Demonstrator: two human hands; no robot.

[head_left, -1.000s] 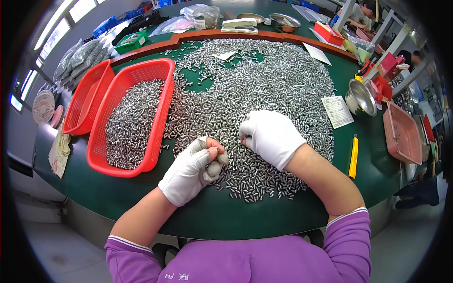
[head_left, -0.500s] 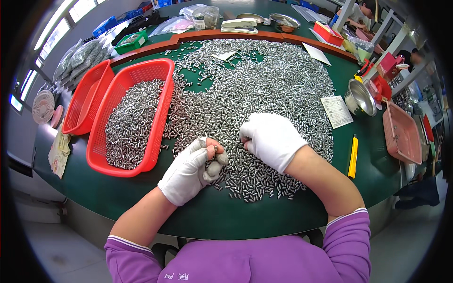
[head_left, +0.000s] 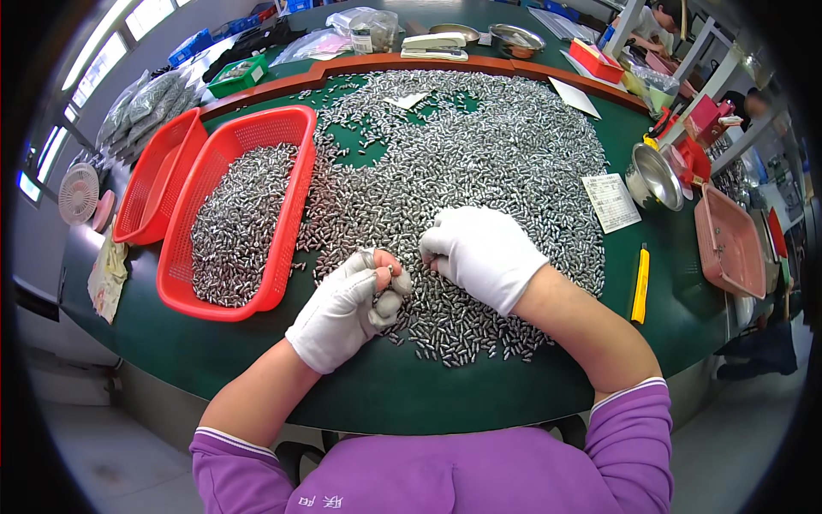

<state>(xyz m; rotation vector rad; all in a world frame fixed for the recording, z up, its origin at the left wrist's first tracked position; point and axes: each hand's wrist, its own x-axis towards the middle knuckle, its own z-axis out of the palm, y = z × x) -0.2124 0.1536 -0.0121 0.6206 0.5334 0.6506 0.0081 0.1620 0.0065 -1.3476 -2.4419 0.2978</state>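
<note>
A wide heap of small, shiny, bullet-shaped metal parts covers much of the green table. Over its near edge, my left hand, in a white glove with thumb and forefinger tips bare, is closed in a pinch. A small metal part shows between those fingertips, while the other fingers curl under, greyed at their tips. To the right of it, my right hand, also white-gloved, hovers low over the heap, back upward. Its fingers are bent and drawn together; whatever they hold is hidden.
At left stands a red perforated basket of the same parts, with another red basket beside it. To the right lie a printed paper slip, a yellow cutter, a steel bowl and a pink basket. A wooden rail borders the heap's far side.
My right hand has shifted slightly left, closer to my left hand. The left hand keeps its pinch almost in place.
</note>
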